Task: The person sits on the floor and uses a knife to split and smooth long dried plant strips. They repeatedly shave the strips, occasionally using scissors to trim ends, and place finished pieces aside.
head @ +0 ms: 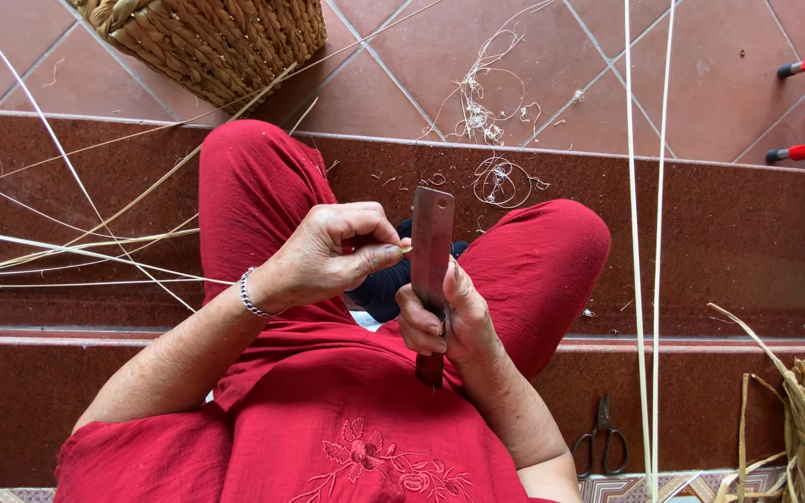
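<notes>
Right hand (442, 321): we record it closed around an upright knife (431, 244). Left hand (328, 253): pinching a thin reed strip (404, 248) against the blade.

Garment, upper: red top (328, 438) of light crinkled cloth, loose cut, short sleeves that ended above the elbow.
Embroidery: floral motif (375, 461) stitched in matching red thread on the front of the top; leaves and blossoms, slightly raised.
Garment, lower: red trousers (253, 186) of the same crinkled cloth, wide in the leg, folds gathered at the knees.
Jewellery: silver-coloured chain bracelet (249, 296) on the left wrist, fine links, close fit.
Forearms: bare on both sides, no watch, no gloves.
Left hand (328, 253): no rings seen.
Right hand (444, 321): fingernails short; rings not discernible.
</notes>
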